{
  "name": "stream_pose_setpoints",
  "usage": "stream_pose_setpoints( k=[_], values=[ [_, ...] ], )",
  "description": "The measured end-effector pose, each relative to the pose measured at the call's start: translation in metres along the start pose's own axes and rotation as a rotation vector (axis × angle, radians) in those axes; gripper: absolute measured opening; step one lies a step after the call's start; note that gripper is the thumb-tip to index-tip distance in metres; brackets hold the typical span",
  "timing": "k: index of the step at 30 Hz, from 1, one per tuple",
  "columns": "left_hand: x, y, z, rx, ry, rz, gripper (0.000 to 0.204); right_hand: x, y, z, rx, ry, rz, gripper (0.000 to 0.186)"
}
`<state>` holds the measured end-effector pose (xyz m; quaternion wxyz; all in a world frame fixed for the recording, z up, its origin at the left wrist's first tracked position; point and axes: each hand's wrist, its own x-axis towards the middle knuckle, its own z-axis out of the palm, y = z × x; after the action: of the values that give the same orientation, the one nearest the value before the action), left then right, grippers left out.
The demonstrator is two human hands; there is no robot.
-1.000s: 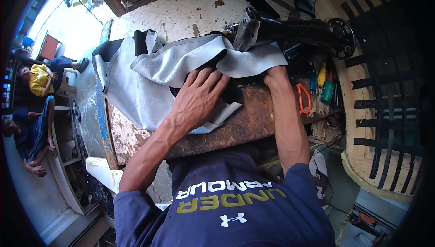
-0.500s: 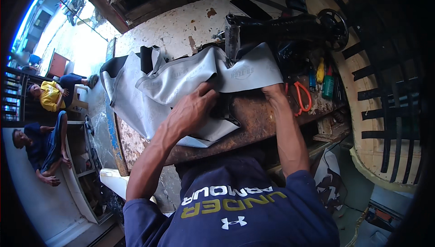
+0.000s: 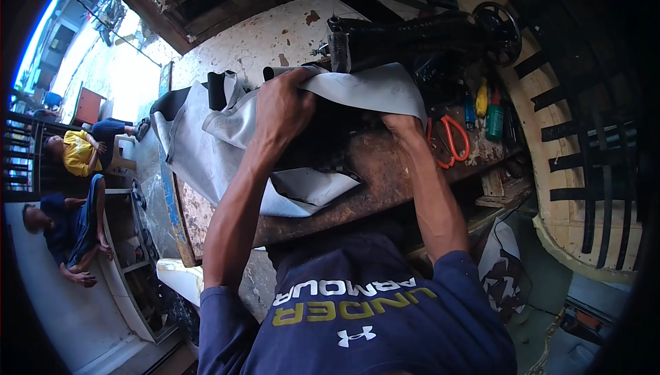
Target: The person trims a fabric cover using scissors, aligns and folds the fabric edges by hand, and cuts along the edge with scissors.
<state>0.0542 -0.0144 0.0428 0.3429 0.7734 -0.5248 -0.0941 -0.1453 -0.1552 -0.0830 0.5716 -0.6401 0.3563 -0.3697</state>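
Note:
A large piece of grey-backed fabric [image 3: 223, 169] with a black face lies bunched across the worn worktable, and part of it is raised in front of a black sewing machine [image 3: 412, 38]. My left hand [image 3: 285, 103] is closed on a fold of it, just left of the machine's needle end. At the fabric's right front edge, my right hand [image 3: 404, 129] grips the cloth, its fingertips partly hidden beneath. The lifted cloth hides the needle and presser foot.
Right of my right hand lie orange-handled scissors [image 3: 450, 141], a green bottle [image 3: 493, 122] and a yellow-handled tool [image 3: 482, 100]. A strapped wooden frame [image 3: 550, 148] stands at the right. A dark flat object [image 3: 372, 7] rests behind the machine. Two people sit at far left.
My left hand has moved forward and up to the machine's needle end, lifting and turning back the fabric. My right hand has shifted slightly left and forward with the edge.

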Motion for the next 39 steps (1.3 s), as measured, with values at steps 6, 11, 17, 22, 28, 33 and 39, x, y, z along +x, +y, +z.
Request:
stream_pose_setpoints(
  k=[6, 11, 17, 22, 28, 33, 39],
  values=[
    [-0.013, -0.016, -0.013, 0.123, -0.208, 0.260, 0.072, -0.047, -0.025, -0.002, -0.476, -0.057, -0.631, 0.032],
    [-0.027, -0.011, -0.021, 0.284, -0.241, 0.361, 0.057, -0.088, -0.021, 0.022, -0.542, -0.160, -0.686, 0.048],
    [-0.046, 0.001, -0.018, 0.512, -0.323, 0.670, 0.084, -0.101, -0.056, 0.034, -0.400, -0.163, -0.228, 0.036],
    [-0.028, -0.013, -0.006, 0.230, -0.412, 0.475, 0.059, -0.120, -0.038, 0.046, -0.541, -0.162, -0.415, 0.043],
    [-0.032, -0.036, -0.003, 0.228, -0.459, 0.541, 0.045, -0.136, -0.054, 0.030, -0.547, -0.202, -0.502, 0.056],
    [-0.034, -0.022, 0.001, 0.332, -0.586, 0.524, 0.050, -0.133, -0.062, 0.027, -0.602, -0.329, -0.292, 0.049],
    [-0.036, -0.025, 0.011, 0.339, -0.585, 0.560, 0.048, -0.136, -0.073, 0.022, -0.667, -0.381, -0.374, 0.049]
  ],
)
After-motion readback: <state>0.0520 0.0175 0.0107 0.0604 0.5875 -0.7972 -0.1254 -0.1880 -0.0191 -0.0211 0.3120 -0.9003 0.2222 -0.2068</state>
